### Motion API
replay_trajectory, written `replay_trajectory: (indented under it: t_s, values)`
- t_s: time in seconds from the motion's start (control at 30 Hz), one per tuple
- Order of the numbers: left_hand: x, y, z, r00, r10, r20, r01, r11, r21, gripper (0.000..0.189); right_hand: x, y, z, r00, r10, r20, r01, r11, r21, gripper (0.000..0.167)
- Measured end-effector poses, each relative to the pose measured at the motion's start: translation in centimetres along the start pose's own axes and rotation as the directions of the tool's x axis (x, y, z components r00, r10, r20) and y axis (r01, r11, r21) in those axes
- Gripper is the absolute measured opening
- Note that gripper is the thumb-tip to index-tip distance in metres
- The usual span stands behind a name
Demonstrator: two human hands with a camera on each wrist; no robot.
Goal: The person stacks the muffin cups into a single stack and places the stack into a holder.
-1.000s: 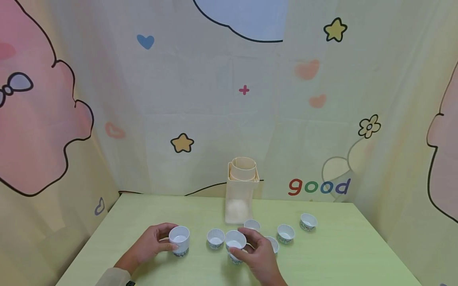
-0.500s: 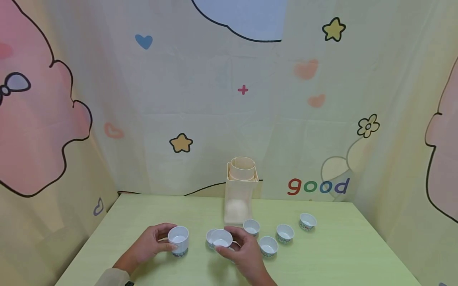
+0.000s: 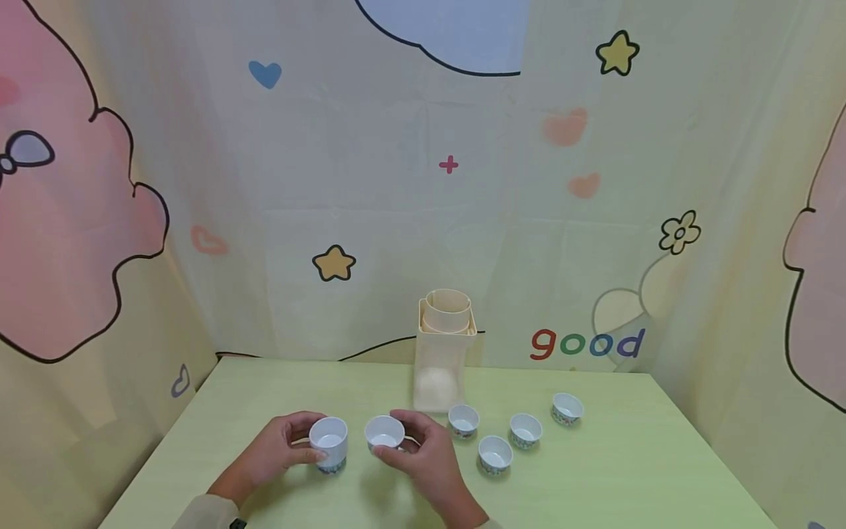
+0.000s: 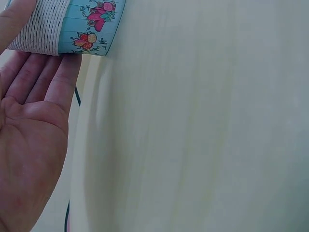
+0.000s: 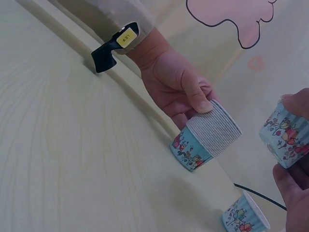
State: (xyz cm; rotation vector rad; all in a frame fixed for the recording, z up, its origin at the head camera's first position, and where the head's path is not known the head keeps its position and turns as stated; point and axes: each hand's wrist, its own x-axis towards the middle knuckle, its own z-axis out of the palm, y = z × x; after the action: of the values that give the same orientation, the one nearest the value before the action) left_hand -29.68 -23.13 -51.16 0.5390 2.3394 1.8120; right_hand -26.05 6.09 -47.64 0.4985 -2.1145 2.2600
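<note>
My left hand (image 3: 280, 448) grips a stack of nested paper cups (image 3: 328, 441) at the left of the table. In the left wrist view the stacked rims (image 4: 41, 29) lie between thumb and fingers, above a blue base with a flower print. My right hand (image 3: 426, 455) holds a paper cup (image 3: 385, 430) just right of the stack, apart from it. The same blue flowered cup (image 5: 285, 137) shows at the edge of the right wrist view; whether another cup is nested in it, I cannot tell. The table behind this hand is hidden.
Several upright paper cups stand to the right, among them a near one (image 3: 495, 455) and a far one (image 3: 567, 409). A beige box-like holder with a round tube (image 3: 446, 316) stands at the back of the green table (image 3: 595, 477), before a printed curtain (image 3: 370, 147).
My right hand has moved left with its cup, toward the stack. A cup that stood left of that hand no longer shows separately. My left hand stays put.
</note>
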Motion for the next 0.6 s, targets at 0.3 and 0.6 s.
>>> replay_trajectory:
  t_s: [0.3, 0.6]
  values:
    - [-0.1, 0.3, 0.0, 1.0, -0.015, -0.009, 0.015, 1.0, 0.007, 0.069, 1.3, 0.3, 0.9, 1.0, 0.012, -0.008, -0.012, 0.999, -0.041, 0.057]
    - [-0.1, 0.3, 0.1, 1.0, -0.02, 0.001, 0.02, 1.0, -0.013, 0.067, 2.4, 0.8, 1.9, 1.0, 0.018, 0.0, -0.018, 0.999, -0.044, 0.058]
